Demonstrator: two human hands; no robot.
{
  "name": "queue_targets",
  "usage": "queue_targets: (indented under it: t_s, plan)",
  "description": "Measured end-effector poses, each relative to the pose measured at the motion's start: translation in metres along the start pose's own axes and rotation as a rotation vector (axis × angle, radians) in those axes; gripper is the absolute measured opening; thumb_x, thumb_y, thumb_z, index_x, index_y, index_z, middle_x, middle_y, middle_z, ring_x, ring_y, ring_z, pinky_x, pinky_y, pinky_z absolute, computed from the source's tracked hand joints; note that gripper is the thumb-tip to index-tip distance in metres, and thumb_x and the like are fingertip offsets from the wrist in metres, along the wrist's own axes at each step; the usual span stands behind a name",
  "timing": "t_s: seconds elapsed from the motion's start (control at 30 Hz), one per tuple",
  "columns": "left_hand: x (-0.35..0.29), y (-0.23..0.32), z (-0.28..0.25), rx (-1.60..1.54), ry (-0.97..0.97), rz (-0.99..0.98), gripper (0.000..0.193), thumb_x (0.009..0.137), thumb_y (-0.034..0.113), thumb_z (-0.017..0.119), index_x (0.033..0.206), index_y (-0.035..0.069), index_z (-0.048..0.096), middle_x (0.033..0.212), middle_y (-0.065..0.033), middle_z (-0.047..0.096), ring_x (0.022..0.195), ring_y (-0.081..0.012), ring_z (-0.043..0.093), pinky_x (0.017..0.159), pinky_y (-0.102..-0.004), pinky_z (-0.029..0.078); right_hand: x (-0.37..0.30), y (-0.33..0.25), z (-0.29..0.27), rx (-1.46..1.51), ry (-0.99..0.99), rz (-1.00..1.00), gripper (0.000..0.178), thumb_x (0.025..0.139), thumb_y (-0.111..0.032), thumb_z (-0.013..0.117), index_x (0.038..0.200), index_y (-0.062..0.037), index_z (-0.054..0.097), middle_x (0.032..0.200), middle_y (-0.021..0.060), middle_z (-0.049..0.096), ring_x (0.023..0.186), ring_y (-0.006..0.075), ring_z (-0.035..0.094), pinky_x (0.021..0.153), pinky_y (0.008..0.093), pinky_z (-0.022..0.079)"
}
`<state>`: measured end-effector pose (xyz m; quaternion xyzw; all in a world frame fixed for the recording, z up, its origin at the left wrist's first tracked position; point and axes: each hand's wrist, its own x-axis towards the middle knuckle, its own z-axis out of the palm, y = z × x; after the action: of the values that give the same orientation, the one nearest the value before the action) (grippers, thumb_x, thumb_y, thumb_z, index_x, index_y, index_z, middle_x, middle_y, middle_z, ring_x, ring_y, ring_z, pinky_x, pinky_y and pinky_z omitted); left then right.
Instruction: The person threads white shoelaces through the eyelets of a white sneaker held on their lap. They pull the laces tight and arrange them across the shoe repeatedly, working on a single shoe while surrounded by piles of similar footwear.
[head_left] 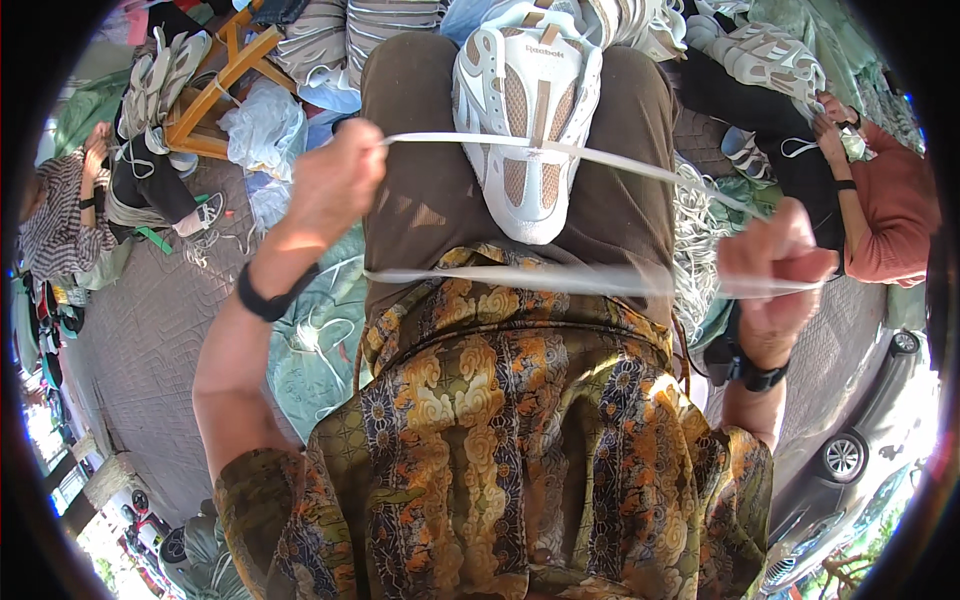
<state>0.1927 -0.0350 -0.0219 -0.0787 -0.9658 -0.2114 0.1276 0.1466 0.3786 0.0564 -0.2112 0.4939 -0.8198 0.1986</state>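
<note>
A white sneaker (495, 130) with tan mesh panels rests on my lap between my knees, its toe toward me. A flat white shoelace (640, 170) is stretched across above it. My left hand (340, 180), left of the shoe, is closed in a pinch on one part of the lace. Out to the right, my right hand (775, 265) is closed on the lace too, somewhat blurred. A second, motion-smeared white strand crosses nearer my body and reaches the right hand. Whether the lace passes through the shoe's eyelets I cannot tell.
A heap of white laces (697, 245) lies beside my right thigh. Green cloth (310, 345) and a clear plastic bag (265, 130) are at left, near a wooden stool (225, 95). Sneakers (770, 65) are stacked ahead. People sit on both sides; a car (850, 450) stands right.
</note>
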Motion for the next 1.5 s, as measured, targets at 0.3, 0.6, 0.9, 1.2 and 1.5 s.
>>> queue_targets:
  t_s: [0.3,0.6,0.9,1.2,1.5]
  plan:
    - [-0.134,-0.178,-0.107,0.465,0.304,-0.467,0.002,0.091,0.012,0.054,0.091,0.011,0.053,0.070,-0.0154,0.059,0.066,-0.0357,0.062,0.058,-0.0458,0.047,-0.048,-0.090,-0.187,0.345,0.179,-0.253,0.027,0.097,-0.023,0.053,0.099,0.0039,0.048,0.091,0.0105,0.049,0.084,0.0193,0.048,0.078,0.0325,0.040]
    - [-0.165,-0.235,-0.038,0.519,-0.127,-0.482,0.013,0.089,0.017,0.052,0.097,0.007,0.056,0.080,-0.0204,0.064,0.079,-0.0425,0.063,0.069,-0.0509,0.048,-0.088,-0.033,-0.223,-0.763,1.076,0.006,0.029,0.094,-0.012,0.055,0.121,0.0001,0.057,0.115,0.0106,0.064,0.093,0.0167,0.064,0.078,0.0272,0.052]
    - [-0.002,0.047,0.025,0.168,0.058,0.140,0.051,0.078,0.012,0.069,0.125,0.005,0.051,0.119,-0.0125,0.059,0.108,-0.0306,0.058,0.089,-0.0383,0.052,0.035,0.079,-0.016,-1.553,0.036,-0.332,0.035,0.084,-0.004,0.063,0.118,-0.0063,0.059,0.114,0.0129,0.062,0.079,0.0250,0.065,0.069,0.0311,0.053]
    - [0.014,0.040,0.033,0.417,0.057,0.448,0.023,0.075,0.009,0.059,0.095,-0.002,0.059,0.075,-0.0052,0.056,0.076,-0.0186,0.058,0.056,-0.0266,0.050,0.063,0.083,-0.001,-1.855,-0.146,-0.402,0.008,0.079,0.001,0.054,0.082,-0.0062,0.053,0.070,0.0103,0.052,0.058,0.0278,0.058,0.049,0.0381,0.046]
    - [-0.077,-0.107,-0.066,0.636,0.249,0.007,0.014,0.075,0.006,0.058,0.088,0.004,0.055,0.071,-0.0112,0.060,0.064,-0.0262,0.063,0.054,-0.0361,0.051,-0.025,0.019,-0.158,-2.028,0.330,-0.160,0.023,0.087,0.001,0.049,0.107,0.0016,0.059,0.092,0.0212,0.065,0.084,0.0393,0.063,0.071,0.0454,0.050]
